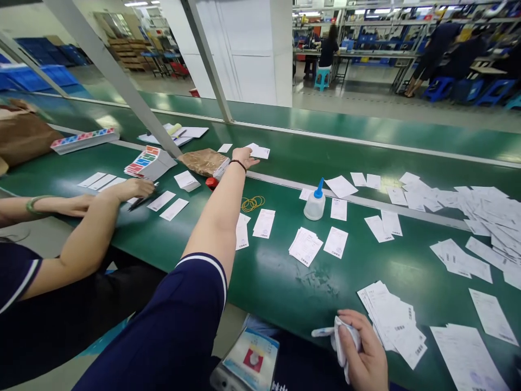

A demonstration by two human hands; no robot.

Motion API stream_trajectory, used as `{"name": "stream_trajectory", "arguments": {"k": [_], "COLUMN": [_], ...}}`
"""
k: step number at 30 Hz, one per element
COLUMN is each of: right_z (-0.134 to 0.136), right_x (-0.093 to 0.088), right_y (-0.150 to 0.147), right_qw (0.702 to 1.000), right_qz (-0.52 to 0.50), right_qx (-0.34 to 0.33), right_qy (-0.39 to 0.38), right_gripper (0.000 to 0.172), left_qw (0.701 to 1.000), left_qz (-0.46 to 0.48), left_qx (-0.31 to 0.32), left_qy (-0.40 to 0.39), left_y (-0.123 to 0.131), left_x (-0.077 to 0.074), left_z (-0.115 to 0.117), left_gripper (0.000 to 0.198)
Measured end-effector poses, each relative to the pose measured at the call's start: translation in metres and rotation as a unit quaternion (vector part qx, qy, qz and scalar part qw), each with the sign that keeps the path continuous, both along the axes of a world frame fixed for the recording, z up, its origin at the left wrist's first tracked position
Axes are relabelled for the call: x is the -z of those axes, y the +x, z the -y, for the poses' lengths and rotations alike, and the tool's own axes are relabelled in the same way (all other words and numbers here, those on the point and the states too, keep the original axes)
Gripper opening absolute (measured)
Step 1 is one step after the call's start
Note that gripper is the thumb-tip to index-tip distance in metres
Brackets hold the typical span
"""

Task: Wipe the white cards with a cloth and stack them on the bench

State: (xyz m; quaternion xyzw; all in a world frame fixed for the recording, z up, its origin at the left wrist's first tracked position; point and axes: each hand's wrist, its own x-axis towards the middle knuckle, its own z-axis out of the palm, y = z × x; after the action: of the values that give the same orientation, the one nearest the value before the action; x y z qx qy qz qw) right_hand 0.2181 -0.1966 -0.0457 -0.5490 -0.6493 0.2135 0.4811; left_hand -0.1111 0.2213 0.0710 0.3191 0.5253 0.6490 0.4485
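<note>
White paper slips [336,242] are lying mostly loose on the green worktop [268,282], few stacked; open left grip [243,157] is reaching out, right grip [363,353] is clutching crumpled white tissue [341,339].

Gap on green belt [271,277]; squeeze bottle [315,202], paper stack [305,246] obstruct

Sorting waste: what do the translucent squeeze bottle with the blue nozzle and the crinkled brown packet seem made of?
The translucent squeeze bottle looks like soft milky plastic, since light passes through its walls; its blue nozzle seems glossy plastic. The crinkled brown packet could be kraft paper or film: sharp creases, slight sheen.
</note>
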Motion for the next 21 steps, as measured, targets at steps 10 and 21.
{"name": "stream_trajectory", "arguments": {"k": [10,21], "right_z": [-0.005,-0.002], "right_x": [-0.013,-0.010], "right_y": [-0.001,0.002], "right_qw": [0.998,0.997], "right_qz": [-0.044,-0.055], "right_qx": [-0.035,-0.051], "right_qy": [0.002,0.004], "right_gripper": [0.011,0.012], "left_qw": [0.952,0.672], "left_qz": [-0.290,-0.477], "left_qx": [0.018,0.552], "left_qy": [0.094,0.128], "left_y": [0.036,0.100], "left_x": [0.030,0.062], "left_z": [0.123,0.203], "left_gripper": [0.042,0.102]}}
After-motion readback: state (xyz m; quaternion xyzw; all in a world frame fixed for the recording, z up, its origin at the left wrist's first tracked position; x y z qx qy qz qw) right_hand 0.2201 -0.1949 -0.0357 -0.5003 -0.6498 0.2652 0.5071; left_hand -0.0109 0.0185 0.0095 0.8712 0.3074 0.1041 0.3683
